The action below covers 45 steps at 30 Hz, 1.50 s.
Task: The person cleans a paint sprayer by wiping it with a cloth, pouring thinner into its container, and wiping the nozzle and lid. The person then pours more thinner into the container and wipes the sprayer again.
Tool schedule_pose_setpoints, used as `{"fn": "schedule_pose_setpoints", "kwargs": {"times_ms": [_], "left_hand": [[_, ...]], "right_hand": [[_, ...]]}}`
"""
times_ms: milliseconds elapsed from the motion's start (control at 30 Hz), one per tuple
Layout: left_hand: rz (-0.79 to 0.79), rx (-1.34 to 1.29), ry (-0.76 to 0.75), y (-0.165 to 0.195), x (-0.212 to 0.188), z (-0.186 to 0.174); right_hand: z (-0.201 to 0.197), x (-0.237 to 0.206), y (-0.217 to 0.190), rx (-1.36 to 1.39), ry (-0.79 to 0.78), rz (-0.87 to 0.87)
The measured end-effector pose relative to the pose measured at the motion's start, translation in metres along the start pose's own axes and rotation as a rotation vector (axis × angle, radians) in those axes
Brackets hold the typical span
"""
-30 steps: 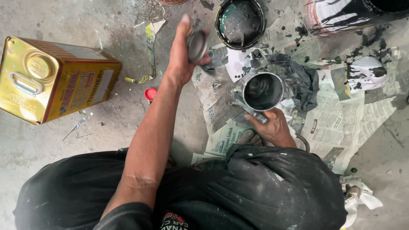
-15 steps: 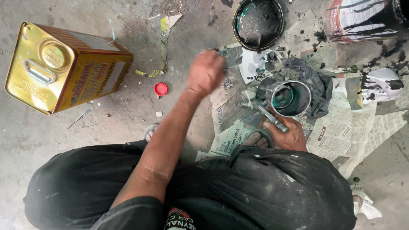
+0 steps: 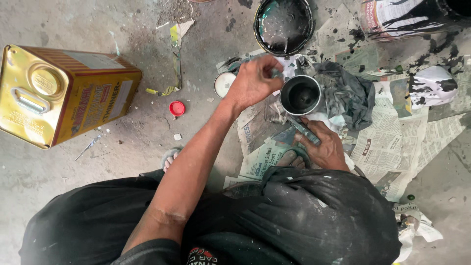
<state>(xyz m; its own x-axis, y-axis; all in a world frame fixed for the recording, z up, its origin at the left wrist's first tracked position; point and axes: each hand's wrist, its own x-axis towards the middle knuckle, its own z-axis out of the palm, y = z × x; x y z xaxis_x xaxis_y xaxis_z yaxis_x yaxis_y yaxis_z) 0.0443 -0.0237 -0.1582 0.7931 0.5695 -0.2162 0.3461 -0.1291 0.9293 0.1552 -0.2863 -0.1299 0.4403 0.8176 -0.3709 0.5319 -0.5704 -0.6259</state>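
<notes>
A small round open tin (image 3: 300, 94) with dark paint inside stands on paint-stained newspaper (image 3: 392, 142) in front of my knees. My left hand (image 3: 252, 81) reaches over to its left rim, fingers pinched on the edge. The tin's round pale lid (image 3: 224, 84) lies flat on the concrete just left of that hand. My right hand (image 3: 325, 147) rests on the paper below the tin, closed around a flat, paint-smeared metal tool (image 3: 304, 130) whose tip points up toward the tin's base.
A yellow rectangular metal can (image 3: 64, 93) lies on its side at the left, with a red cap (image 3: 177, 108) on the floor beside it. A large open can of black paint (image 3: 283, 24) stands behind the tin, another smeared can (image 3: 407, 17) at top right, and a dark rag (image 3: 346, 93) beside the tin.
My left hand held the lid up a second ago; it has come down, the lid now lies on the floor, and the hand has moved to the tin's rim. The right hand stayed put.
</notes>
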Motion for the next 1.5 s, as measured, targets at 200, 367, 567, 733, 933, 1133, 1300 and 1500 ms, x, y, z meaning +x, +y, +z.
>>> {"fn": "schedule_pose_setpoints", "kwargs": {"times_ms": [200,367,567,733,933,1133,1300,1500], "left_hand": [[0.181,0.111,-0.086,0.089,-0.009,0.001],[0.573,0.403,-0.009,0.104,-0.018,0.010],[0.050,-0.192,0.172,0.061,-0.005,0.009],[-0.125,-0.254,-0.237,0.010,-0.013,0.032],[-0.314,-0.558,-0.439,0.008,-0.020,0.047],[-0.034,0.110,-0.348,0.047,-0.015,0.040],[0.026,0.366,-0.276,0.062,-0.023,0.039],[0.255,0.198,-0.231,0.045,-0.030,0.044]], "right_hand": [[0.000,0.005,-0.005,0.092,0.034,-0.059],[0.002,0.004,-0.002,0.196,0.046,-0.085],[-0.008,0.000,-0.006,0.220,0.106,-0.187],[-0.025,-0.005,-0.017,0.264,0.089,-0.217],[-0.036,-0.008,-0.021,0.163,0.152,-0.392],[-0.038,-0.012,-0.025,0.162,0.085,-0.273],[-0.033,-0.011,-0.023,0.236,0.078,-0.316],[-0.041,-0.015,-0.027,0.006,0.204,-0.741]]}}
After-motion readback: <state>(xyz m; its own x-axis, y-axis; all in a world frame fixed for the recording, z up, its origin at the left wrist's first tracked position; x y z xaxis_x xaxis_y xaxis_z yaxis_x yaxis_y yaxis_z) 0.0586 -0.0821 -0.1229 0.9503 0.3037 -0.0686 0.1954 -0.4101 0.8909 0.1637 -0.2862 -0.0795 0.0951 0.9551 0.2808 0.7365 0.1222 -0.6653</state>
